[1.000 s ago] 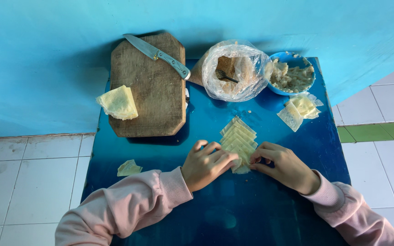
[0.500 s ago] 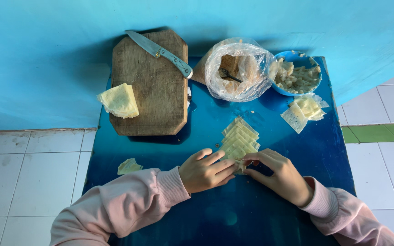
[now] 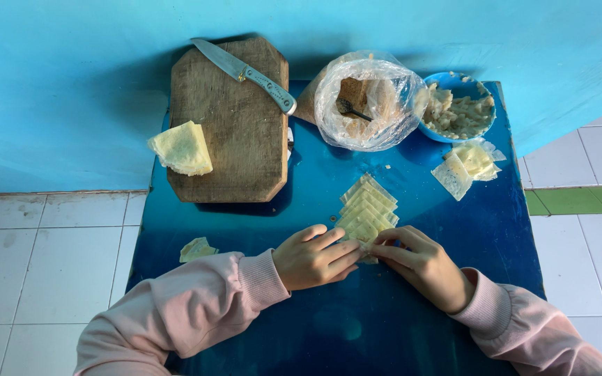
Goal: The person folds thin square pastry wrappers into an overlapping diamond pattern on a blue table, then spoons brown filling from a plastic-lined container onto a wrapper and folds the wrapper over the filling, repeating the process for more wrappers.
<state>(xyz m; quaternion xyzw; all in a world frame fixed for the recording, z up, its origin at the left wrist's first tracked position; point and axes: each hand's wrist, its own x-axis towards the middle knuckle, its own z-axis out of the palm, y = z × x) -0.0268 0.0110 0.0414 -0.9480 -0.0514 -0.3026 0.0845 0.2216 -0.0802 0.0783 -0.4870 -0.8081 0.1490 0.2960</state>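
A fanned row of several pale yellow square wrappers (image 3: 368,207) lies in the middle of the blue table (image 3: 496,230). My left hand (image 3: 313,257) and my right hand (image 3: 421,266) meet at the near end of that row, fingertips pinching the nearest wrapper between them. Both wear pink sleeves. The part of the wrapper under my fingers is hidden.
A wooden cutting board (image 3: 231,132) at the back left carries a knife (image 3: 245,67) and a stack of wrappers (image 3: 182,147). A clear bag with a spoon (image 3: 365,101) and a blue bowl of filling (image 3: 458,110) stand at the back. Loose wrappers (image 3: 465,166) lie right, a scrap (image 3: 198,248) left.
Both hands have shifted slightly and drawn closer together at the near end of the wrapper row. The rest of the table is unchanged.
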